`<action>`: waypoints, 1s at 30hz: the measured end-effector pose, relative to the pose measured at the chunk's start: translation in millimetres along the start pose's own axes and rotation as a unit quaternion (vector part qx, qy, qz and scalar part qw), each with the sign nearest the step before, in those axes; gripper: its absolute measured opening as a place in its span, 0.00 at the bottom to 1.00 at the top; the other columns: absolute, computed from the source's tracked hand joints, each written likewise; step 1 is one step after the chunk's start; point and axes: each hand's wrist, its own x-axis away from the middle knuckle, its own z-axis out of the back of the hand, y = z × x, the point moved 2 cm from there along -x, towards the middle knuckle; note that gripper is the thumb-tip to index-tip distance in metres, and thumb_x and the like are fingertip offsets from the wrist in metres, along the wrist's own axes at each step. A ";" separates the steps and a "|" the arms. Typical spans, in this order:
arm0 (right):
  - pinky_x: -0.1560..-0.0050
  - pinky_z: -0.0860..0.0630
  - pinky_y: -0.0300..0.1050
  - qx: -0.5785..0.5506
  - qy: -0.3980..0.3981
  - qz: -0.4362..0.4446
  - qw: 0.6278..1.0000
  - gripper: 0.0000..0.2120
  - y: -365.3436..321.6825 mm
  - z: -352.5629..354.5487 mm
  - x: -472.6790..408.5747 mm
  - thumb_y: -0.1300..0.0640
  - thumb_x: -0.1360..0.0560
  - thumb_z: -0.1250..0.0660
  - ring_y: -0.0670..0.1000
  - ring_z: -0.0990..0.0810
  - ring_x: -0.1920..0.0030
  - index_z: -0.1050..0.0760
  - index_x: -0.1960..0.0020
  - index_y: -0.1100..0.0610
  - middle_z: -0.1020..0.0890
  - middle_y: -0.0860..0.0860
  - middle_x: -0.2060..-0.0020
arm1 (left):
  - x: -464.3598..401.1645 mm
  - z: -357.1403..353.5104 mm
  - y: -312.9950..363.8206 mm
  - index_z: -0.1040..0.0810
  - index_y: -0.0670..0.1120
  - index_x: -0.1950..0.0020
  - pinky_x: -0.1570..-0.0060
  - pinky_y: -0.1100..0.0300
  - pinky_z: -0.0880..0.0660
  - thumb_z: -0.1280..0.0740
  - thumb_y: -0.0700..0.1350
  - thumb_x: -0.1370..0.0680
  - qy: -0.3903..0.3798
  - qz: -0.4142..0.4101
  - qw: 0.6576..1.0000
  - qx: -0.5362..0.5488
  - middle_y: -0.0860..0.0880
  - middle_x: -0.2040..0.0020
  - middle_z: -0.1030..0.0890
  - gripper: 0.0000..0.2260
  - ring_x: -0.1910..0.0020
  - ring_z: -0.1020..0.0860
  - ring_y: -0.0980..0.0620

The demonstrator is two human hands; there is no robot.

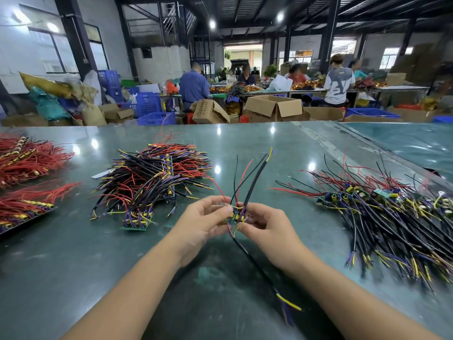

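both hands met above the near middle of the glossy green surface [245, 143], and between them sat a small circuit board [236, 215] with wires sprouting from it. the left grip [203, 224] had its fingers curled, thumb and fingertips pinching the board's left edge. the right grip [264, 229] was curled the same way, its fingertips pinching the board's right side, so the board was held up off the surface and clear of the piles. just where each fingertip touched was too small and blurred to tell. from the board a thick black cable [255, 180] rose up and away, tilted to the right and ending in a yellow tip, with a thin red wire [245, 171] and a thin black wire [235, 177] just beside it. a second black cable [255, 263] ran down from the board between the forearms toward the camera, ending in yellow and purple leads [288, 303]. to the left of the hands, well apart, lay a heap of wired boards [152, 177] in black, red, yellow and purple, with one green board [134, 227] at its near edge. to the right lay a looser spread of assemblies [382, 212] of the same kind. at the far left edge were bundles of red wire [27, 158]. beyond the surface stood open cardboard boxes [274, 106], blue crates [149, 104] and people [193, 87] at long tables.
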 end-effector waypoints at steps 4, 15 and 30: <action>0.56 0.28 0.32 -0.034 -0.009 0.002 0.999 0.18 -1.9 -0.7 1.7 0.68 0.27 0.33 0.42 0.25 0.62 0.19 0.47 0.47 0.17 0.45 0.62 | 1.3 -1.3 0.1 0.20 0.40 0.48 0.56 0.62 0.21 0.36 0.36 0.24 -0.037 -0.014 0.999 -0.003 0.44 0.54 0.15 0.07 0.56 0.17 0.53; 0.58 0.23 0.39 -0.235 0.014 -0.061 0.970 0.09 1.8 2.8 -2.9 0.63 0.22 0.38 0.49 0.21 0.61 0.18 0.53 0.58 0.16 0.55 0.60 | 1.3 -1.4 1.0 0.18 0.42 0.51 0.58 0.63 0.22 0.37 0.31 0.25 -0.063 -0.029 0.997 0.021 0.46 0.54 0.15 0.11 0.56 0.17 0.53; 0.58 0.23 0.37 -0.272 -0.022 -0.075 0.959 0.08 -1.3 7.5 -3.2 0.58 0.36 0.28 0.49 0.22 0.61 0.19 0.59 0.60 0.17 0.56 0.61 | 1.5 -1.0 -0.4 0.19 0.37 0.55 0.59 0.59 0.20 0.30 0.37 0.34 -0.049 -0.030 0.997 0.050 0.41 0.57 0.16 0.09 0.60 0.17 0.50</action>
